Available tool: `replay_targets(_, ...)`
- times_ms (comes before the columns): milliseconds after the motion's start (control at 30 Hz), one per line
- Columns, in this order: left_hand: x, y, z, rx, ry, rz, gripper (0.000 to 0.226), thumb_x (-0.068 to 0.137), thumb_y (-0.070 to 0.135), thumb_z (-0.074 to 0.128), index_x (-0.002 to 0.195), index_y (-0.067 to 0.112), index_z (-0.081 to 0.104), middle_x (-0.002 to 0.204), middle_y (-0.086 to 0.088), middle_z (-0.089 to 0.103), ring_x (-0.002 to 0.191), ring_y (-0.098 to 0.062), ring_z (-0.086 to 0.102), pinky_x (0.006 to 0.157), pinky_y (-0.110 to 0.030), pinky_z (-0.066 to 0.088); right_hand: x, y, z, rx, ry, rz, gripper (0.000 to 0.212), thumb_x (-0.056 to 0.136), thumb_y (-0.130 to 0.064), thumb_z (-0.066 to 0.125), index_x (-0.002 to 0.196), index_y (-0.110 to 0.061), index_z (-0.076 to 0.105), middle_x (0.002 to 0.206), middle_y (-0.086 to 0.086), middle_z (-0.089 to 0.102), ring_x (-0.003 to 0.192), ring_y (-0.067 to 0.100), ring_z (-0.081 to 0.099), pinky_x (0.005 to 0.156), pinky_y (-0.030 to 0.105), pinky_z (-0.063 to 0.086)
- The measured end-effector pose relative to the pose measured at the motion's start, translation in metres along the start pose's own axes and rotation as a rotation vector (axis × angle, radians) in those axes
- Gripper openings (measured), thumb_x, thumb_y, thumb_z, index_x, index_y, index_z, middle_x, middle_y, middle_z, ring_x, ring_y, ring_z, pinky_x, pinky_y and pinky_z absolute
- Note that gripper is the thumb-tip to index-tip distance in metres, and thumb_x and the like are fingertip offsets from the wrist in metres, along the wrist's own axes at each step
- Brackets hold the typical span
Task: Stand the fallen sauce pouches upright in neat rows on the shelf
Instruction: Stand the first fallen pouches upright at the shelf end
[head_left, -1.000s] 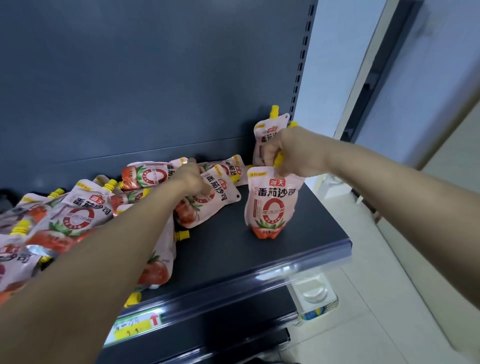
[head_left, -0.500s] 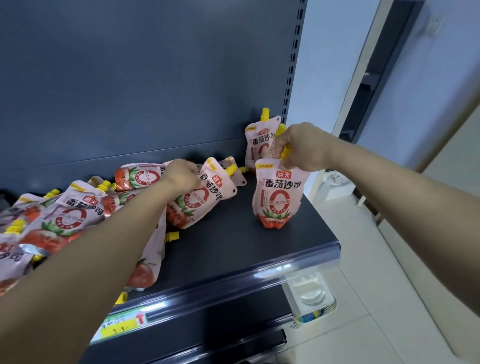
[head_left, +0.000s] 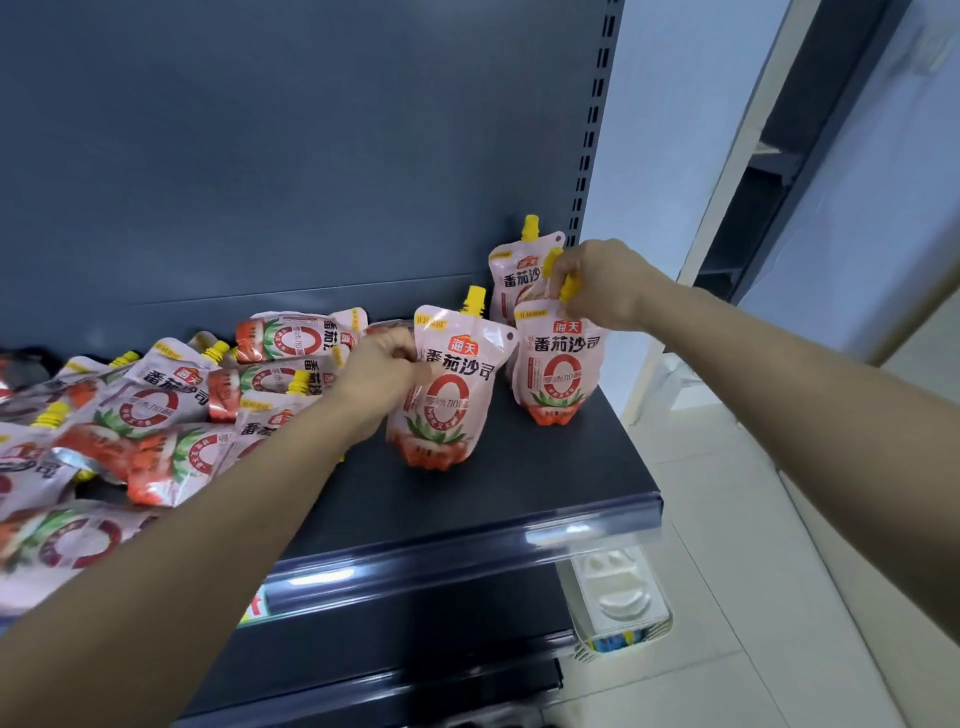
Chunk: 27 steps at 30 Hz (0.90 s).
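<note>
Dark metal shelf (head_left: 467, 499), right end: left hand (head_left: 382, 366) pinches a soft pink spouted sauce pouch (head_left: 447, 395) by its upper edge, right hand (head_left: 597, 283) grips another's (head_left: 558, 364) yellow spout; likely floppy, best held high.

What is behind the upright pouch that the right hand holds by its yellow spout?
Behind that pink tomato-sauce pouch, held by the right hand, another identical pouch stands upright against the dark back panel. Its lower half is covered.

two bare forearms, no sleeves; hands (head_left: 384, 364) ungloved, no rings.
</note>
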<state>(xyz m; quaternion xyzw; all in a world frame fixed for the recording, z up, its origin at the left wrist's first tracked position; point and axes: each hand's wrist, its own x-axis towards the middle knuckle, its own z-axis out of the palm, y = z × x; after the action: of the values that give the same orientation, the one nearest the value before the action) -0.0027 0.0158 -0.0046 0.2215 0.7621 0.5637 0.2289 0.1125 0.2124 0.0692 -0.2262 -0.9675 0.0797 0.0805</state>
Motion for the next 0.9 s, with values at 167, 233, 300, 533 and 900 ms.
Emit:
replay_targets(167, -0.012, 0.011, 0.009, 0.081, -0.088, 0.065, 0.021, 0.075, -0.009, 0.066, 0.081, 0.009, 0.056, 0.094, -0.015, 0.067, 0.093, -0.030, 0.064, 0.081, -0.041, 0.055, -0.004, 0.005, -0.002, -0.001, -0.026, -0.035, 0.022, 0.082, -0.009, 0.063, 0.104, -0.012, 0.066, 0.105, 0.011, 0.064, 0.087, 0.024, 0.052, 0.068, 0.027, 0.039)
replay_targets(233, -0.014, 0.017, 0.011, 0.133, -0.174, 0.087, 0.035, 0.076, -0.011, 0.063, 0.101, 0.013, 0.056, 0.096, -0.007, 0.067, 0.093, -0.024, 0.064, 0.071, -0.029, 0.053, -0.005, 0.008, -0.003, 0.005, -0.042, -0.035, 0.023, 0.081, -0.009, 0.064, 0.104, -0.011, 0.065, 0.098, 0.008, 0.059, 0.086, 0.024, 0.050, 0.068, 0.027, 0.038)
replay_targets(300, -0.017, 0.020, 0.014, 0.217, -0.226, 0.102, 0.048, 0.078, -0.010, 0.060, 0.112, 0.023, 0.056, 0.101, -0.012, 0.066, 0.095, -0.024, 0.064, 0.072, -0.031, 0.055, -0.007, 0.012, -0.003, 0.006, -0.060, -0.035, 0.022, 0.080, -0.008, 0.066, 0.102, -0.009, 0.064, 0.091, 0.006, 0.054, 0.085, 0.025, 0.051, 0.068, 0.027, 0.038)
replay_targets(533, -0.027, 0.018, 0.025, 0.316, -0.177, 0.131, 0.023, 0.085, 0.003, 0.060, 0.083, 0.025, 0.066, 0.092, -0.007, 0.066, 0.090, -0.024, 0.065, 0.079, -0.037, 0.056, -0.012, 0.026, -0.004, 0.012, -0.066, -0.043, 0.005, 0.083, -0.008, 0.062, 0.085, -0.005, 0.058, 0.086, 0.009, 0.057, 0.079, 0.026, 0.051, 0.065, 0.028, 0.037)
replay_targets(900, -0.033, 0.010, 0.060, -0.254, -0.101, 0.087, 0.022, 0.088, -0.003, 0.053, 0.071, 0.011, 0.056, 0.089, -0.006, 0.064, 0.084, -0.018, 0.063, 0.074, -0.029, 0.056, -0.013, 0.029, -0.009, 0.022, -0.065, -0.051, 0.017, 0.085, -0.004, 0.058, 0.096, 0.002, 0.070, 0.101, 0.018, 0.069, 0.082, 0.023, 0.052, 0.071, 0.030, 0.043)
